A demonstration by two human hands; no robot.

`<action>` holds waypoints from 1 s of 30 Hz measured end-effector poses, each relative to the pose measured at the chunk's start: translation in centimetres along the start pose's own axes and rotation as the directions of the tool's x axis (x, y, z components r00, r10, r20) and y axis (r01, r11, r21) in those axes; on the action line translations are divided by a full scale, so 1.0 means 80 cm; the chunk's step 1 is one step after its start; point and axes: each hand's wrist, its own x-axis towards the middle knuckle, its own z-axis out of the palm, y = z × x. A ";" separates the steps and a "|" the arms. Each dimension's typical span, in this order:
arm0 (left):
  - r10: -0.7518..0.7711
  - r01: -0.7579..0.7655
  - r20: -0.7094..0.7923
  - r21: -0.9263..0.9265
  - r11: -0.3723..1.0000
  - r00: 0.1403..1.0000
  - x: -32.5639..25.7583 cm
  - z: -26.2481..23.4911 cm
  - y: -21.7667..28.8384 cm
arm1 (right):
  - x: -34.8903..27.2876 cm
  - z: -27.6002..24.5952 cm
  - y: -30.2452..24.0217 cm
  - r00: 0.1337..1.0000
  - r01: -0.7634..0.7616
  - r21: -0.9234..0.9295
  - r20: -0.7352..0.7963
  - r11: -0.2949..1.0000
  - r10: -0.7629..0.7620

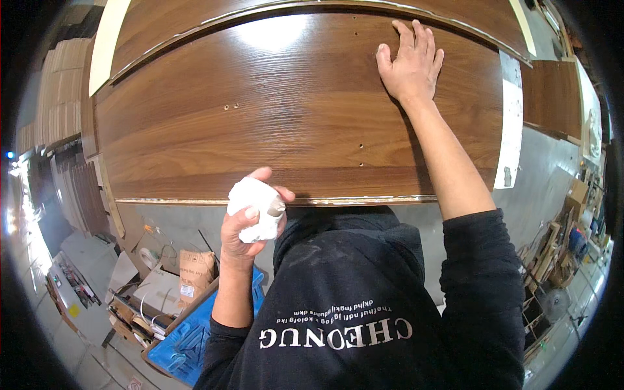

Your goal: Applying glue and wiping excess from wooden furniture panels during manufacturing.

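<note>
A dark brown wood-grain panel (260, 117) with a few small drilled holes lies in front of me. My left hand (235, 235) is wrapped round a crumpled white wad (250, 198), cloth or tissue, just off the panel's near edge. A small greyish patch shows on the wad's right side. My right hand (412, 71) rests on the far right part of the panel, its palm down and its fingers outstretched, holding nothing.
A second brown panel (312, 5) lies beyond, its pale edge overlapping the first. Stacked boards (62, 91) stand at the left. A blue crate (185, 351), a brown paper bag (196, 272) and clutter sit low at left. Wood scraps (546, 260) lie at right.
</note>
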 end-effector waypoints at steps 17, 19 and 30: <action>0.232 0.072 -0.243 0.821 0.567 0.942 0.004 -0.012 -0.041 | 0.000 -0.013 -0.009 0.998 0.003 0.046 -0.060 0.999 0.000; 0.240 0.075 -0.234 0.845 0.529 0.942 0.004 -0.010 -0.043 | 0.000 -0.013 -0.008 0.998 0.006 0.047 -0.064 0.999 -0.003; 0.306 0.139 -0.231 0.946 0.294 0.924 0.006 -0.011 -0.039 | 0.000 -0.014 -0.008 0.999 0.000 0.055 -0.054 0.999 0.003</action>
